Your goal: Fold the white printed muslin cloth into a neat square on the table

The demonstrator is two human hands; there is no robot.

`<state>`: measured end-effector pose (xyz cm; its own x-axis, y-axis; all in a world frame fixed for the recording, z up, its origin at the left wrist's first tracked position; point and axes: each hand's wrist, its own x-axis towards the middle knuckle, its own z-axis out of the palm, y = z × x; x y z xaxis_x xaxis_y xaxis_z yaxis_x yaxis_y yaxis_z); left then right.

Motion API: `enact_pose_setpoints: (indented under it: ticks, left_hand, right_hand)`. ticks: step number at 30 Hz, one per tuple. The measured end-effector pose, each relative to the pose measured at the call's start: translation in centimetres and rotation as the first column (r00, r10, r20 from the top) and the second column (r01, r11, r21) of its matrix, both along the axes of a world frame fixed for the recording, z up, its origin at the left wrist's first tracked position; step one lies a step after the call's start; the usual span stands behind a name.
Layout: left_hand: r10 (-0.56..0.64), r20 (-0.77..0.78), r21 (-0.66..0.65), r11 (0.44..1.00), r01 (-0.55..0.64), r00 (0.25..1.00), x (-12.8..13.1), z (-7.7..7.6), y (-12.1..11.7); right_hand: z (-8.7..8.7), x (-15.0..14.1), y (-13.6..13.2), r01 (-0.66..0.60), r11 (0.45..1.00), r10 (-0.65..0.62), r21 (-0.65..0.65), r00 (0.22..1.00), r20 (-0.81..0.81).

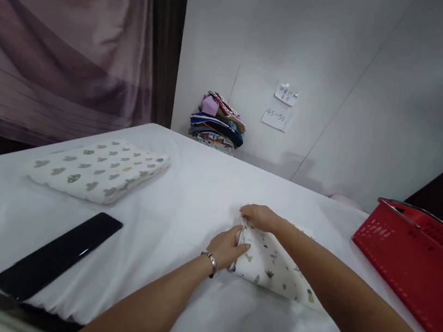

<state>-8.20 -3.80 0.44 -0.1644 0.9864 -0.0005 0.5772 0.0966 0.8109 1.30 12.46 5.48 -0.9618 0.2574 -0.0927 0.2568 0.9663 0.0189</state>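
Observation:
A white cloth with small printed plants and fruit (pixel 273 264) lies partly folded on the white-covered table (pixel 201 190). At its left end, my left hand (pixel 227 248) grips the layered edge, thumb on top, with a bracelet at the wrist. Just beyond, my right hand (pixel 259 216) has its fingers bent over the far corner of that edge. My right forearm crosses above the cloth and hides part of it. Further left rests a folded white cloth with grey cloud shapes (pixel 99 168).
A black flat panel (pixel 58 256) lies near the table's front left edge. On the right stands a red plastic basket (pixel 417 265) with a metal handle. Behind the table, a pile of folded clothes (pixel 217 121) is against the wall, beside paper notes (pixel 276 117). A pink curtain (pixel 59 28) hangs at left.

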Motion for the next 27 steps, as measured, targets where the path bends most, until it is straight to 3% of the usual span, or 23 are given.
enact_pose_setpoints:
  ticks: [9,17,27]
  left_hand:
    - [-0.031,0.040,0.011,0.999,0.031,0.999,0.1,0.2,0.0]
    - [-0.054,0.100,0.024,0.998,0.052,0.993,0.3,0.1,0.0]
    - [-0.038,0.034,-0.027,0.999,0.038,0.999,0.6,-0.3,0.4]
  right_hand:
    - [0.7,0.4,0.5,-0.113,0.991,0.112,0.077,0.993,0.024]
    - [1.4,-0.6,0.8,-0.075,0.992,0.064,0.103,0.992,0.107]
    - [0.8,-1.8,1.4,-0.071,0.997,0.066,0.029,0.985,0.157]
